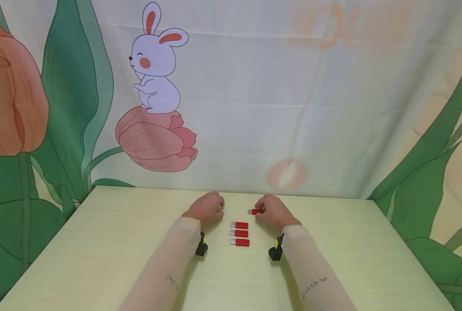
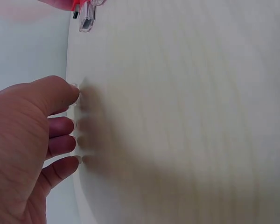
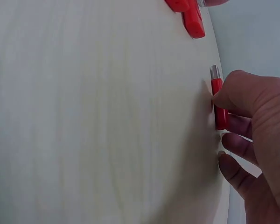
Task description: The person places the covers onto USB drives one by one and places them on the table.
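My right hand (image 1: 276,211) pinches a red USB stick (image 3: 220,112) between thumb and fingers, low over the table. The stick's bare metal plug (image 3: 214,72) points left, toward my other hand. In my left hand (image 1: 207,208), thumb and forefinger pinch a small clear cap (image 1: 223,210), mostly hidden by the fingertips. A gap of bare tabletop separates the two hands. Nearer to me, between the wrists, lie three more red USB sticks (image 1: 240,242) in a column, each with a clear cap at its left end.
The pale wood-grain table (image 1: 99,259) reaches back to a hanging cloth (image 1: 235,108) printed with a rabbit and tulips. Black wrist cameras, left (image 1: 201,244) and right (image 1: 276,248), sit on the sleeves beside the column of sticks.
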The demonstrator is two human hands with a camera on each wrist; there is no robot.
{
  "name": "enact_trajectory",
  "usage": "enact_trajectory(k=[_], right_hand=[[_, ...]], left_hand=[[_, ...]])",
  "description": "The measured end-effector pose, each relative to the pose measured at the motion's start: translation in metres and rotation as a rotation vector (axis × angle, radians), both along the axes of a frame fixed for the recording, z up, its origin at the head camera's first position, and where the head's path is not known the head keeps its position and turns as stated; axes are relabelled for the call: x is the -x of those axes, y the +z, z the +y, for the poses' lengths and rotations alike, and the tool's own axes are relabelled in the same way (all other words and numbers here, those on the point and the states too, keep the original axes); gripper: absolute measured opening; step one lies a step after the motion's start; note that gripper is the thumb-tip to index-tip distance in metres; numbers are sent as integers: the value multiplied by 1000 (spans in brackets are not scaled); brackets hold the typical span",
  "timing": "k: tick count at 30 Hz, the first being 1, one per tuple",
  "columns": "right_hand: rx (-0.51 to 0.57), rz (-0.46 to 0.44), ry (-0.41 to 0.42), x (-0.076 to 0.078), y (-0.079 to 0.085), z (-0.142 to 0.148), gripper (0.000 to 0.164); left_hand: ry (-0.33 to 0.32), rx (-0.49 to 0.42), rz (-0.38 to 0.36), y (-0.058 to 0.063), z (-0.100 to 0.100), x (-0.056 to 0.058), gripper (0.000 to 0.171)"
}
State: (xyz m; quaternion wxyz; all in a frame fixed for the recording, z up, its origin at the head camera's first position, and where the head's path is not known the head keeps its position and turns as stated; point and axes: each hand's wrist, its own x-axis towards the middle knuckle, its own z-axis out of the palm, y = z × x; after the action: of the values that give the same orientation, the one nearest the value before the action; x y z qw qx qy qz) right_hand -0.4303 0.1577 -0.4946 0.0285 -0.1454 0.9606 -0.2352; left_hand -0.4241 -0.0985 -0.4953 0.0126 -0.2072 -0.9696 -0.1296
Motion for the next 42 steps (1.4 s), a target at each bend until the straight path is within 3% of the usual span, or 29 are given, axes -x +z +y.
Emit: enact_trajectory(k=[8,30,37,42], right_hand=[[-21,-43,-14,-4,4,-1,14],[-164,-30,55,-13,18,-2,10],[-146,-43,68,-12,19,-1,10],[-114,-38,60,-14,16,2,9]], left_hand=[[-13,23,28,0,2,2,12],[-35,-31,7,1,3,1,12],[-6,-51,-44,3,0,-1,15],[-20,-48,-27,2,0,-3,13]])
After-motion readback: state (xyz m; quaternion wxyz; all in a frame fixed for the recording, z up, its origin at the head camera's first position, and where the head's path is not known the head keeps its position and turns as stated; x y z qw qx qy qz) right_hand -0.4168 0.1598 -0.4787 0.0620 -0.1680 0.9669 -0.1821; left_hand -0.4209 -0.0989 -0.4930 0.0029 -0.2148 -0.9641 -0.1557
